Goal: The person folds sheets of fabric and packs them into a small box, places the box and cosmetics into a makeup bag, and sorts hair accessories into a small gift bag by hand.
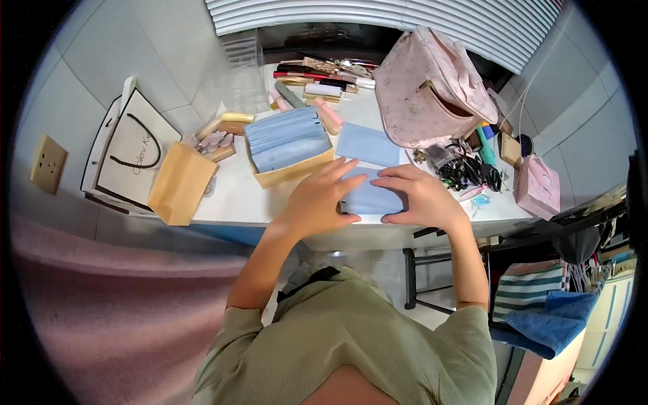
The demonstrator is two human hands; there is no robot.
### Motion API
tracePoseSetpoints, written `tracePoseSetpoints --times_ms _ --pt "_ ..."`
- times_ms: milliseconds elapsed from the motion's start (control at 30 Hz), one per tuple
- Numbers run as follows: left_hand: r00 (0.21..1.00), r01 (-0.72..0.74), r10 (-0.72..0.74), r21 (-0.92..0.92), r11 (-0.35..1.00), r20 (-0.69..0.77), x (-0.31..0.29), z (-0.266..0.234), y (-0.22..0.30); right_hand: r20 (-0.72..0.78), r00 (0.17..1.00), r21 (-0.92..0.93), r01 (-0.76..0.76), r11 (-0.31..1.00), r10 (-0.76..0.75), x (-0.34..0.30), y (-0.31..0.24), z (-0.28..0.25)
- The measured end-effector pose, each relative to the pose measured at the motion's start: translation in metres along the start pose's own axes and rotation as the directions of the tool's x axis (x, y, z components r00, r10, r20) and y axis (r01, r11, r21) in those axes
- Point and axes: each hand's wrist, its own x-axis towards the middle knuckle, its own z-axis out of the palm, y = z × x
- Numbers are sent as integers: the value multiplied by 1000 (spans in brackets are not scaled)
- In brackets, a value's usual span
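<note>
The nearer flat piece (371,197) is light blue, the open box (280,178) is tan, the big bag (405,94) is pale pink with small prints, the counter (233,202) is white.

Packets (287,138) in box (293,173) (handbag (418,101) right)

At the front edge of the worktop (233,202), the left hand (317,197) and right hand (426,196) curved, fingers spread, at either side of a flat blue piece (371,197), with a second blue piece (368,144) just behind it. A tan box (293,177) packed with blue pieces (287,138) stood to their left. A pink bag (428,94) filled the back right corner, and a smaller pink bag (542,189) sat by the right edge.
</note>
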Motion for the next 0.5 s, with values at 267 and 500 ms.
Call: tracePoseSetpoints --times_ms 267,500 --pt "989 63 -57 -42 997 134 7 -2 0 0 1000 50 13 999 -13 -2 9 -1" --pt "995 71 -69 -22 997 71 4 6 0 1 999 61 36 997 -37 -1 13 -3"
